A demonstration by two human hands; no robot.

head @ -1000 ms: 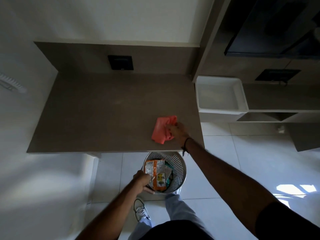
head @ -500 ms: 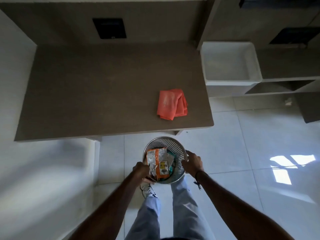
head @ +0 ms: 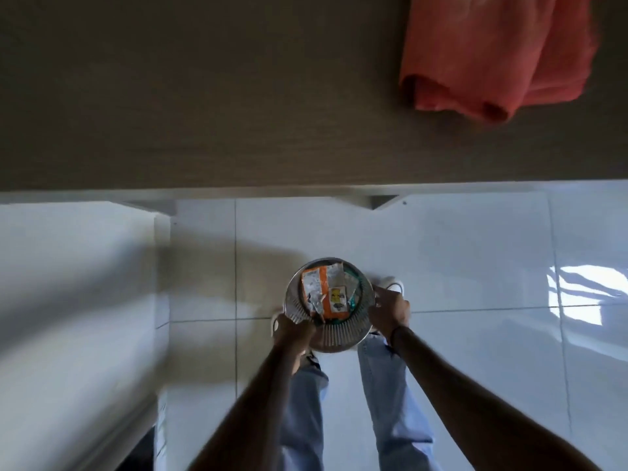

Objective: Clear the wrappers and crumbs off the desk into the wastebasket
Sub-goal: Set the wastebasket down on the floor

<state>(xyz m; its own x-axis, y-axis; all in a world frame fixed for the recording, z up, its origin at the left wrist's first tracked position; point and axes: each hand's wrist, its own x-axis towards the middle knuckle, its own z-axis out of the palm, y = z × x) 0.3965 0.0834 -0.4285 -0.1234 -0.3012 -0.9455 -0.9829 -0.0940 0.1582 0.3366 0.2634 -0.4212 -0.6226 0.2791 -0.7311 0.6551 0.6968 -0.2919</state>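
Note:
A round metal wastebasket (head: 339, 336) sits low over the white floor, between my feet. Inside it lie crumpled wrappers (head: 324, 295), orange and silver, with a bit of green. My left hand (head: 292, 331) grips the basket's left rim. On the right rim my right hand (head: 389, 309) is closed. The brown desk (head: 204, 96) fills the top of the view. A folded orange cloth (head: 492, 52) lies on the desk's right part.
The desk's front edge runs across the view above the basket. A white panel (head: 74, 317) stands at the left, beside the floor tiles (head: 475, 266). My legs in light jeans (head: 390, 402) and white shoes are below the basket.
My right hand left the orange cloth on the desk and took the basket's right rim. The basket went down toward the floor, and my view tilted down and nearer.

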